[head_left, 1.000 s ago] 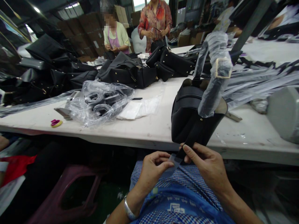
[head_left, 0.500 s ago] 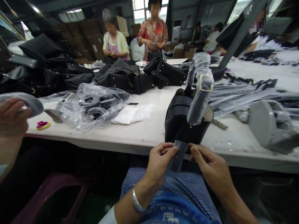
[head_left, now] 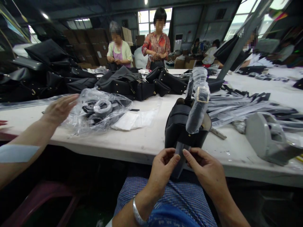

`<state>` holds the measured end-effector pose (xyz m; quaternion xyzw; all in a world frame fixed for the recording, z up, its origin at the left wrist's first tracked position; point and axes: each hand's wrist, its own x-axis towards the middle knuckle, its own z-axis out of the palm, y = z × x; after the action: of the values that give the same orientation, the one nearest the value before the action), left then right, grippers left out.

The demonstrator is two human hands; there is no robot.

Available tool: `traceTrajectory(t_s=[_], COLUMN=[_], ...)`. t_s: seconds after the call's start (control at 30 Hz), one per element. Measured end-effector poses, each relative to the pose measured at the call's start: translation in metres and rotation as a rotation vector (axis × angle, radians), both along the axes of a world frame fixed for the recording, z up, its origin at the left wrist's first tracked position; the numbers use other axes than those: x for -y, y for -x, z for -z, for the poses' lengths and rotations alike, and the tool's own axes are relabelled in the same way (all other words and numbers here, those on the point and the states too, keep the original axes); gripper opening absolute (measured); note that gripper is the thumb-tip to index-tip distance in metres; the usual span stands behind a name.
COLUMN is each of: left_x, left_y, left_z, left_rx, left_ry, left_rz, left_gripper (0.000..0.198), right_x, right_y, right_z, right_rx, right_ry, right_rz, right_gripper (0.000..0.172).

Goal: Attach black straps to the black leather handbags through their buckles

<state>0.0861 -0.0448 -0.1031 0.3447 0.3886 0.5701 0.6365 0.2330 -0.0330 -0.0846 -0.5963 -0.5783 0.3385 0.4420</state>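
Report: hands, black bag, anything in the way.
Left hand and right hand: fingers on plastic-covered strap. Black bag at table edge, just beyond. Another person's hand leftward, near clear plastic bag, not blocking.

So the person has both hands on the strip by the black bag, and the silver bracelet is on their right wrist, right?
Nearly! The silver bracelet is on the wrist of the left hand, not the right hand, as the head view shows. The rest is right: both hands are on the strip by the black bag.
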Motion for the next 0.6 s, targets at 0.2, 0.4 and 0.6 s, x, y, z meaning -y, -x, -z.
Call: traceTrajectory(t_s=[0.2, 0.4, 0.6], left_x=[-0.007, -0.009, -0.009], left_y=[-0.004, -0.007, -0.008], left_z=[-0.001, 0.001, 0.004], left_rx=[-0.077, -0.072, -0.196], left_ry=[0.025, 0.014, -0.054], left_rz=[-0.067, -0.072, -0.124], left_gripper=[0.035, 0.035, 0.022], right_x=[-0.003, -0.006, -0.005], right_y=[0.001, 0.003, 0.006], right_z=[-0.011, -0.009, -0.009], right_rx=[0.043, -0.015, -0.022], right_ry=[-0.027, 0.016, -0.004], right_rz=[0.021, 0.024, 0.02], right_gripper=[0.039, 0.038, 0.037])
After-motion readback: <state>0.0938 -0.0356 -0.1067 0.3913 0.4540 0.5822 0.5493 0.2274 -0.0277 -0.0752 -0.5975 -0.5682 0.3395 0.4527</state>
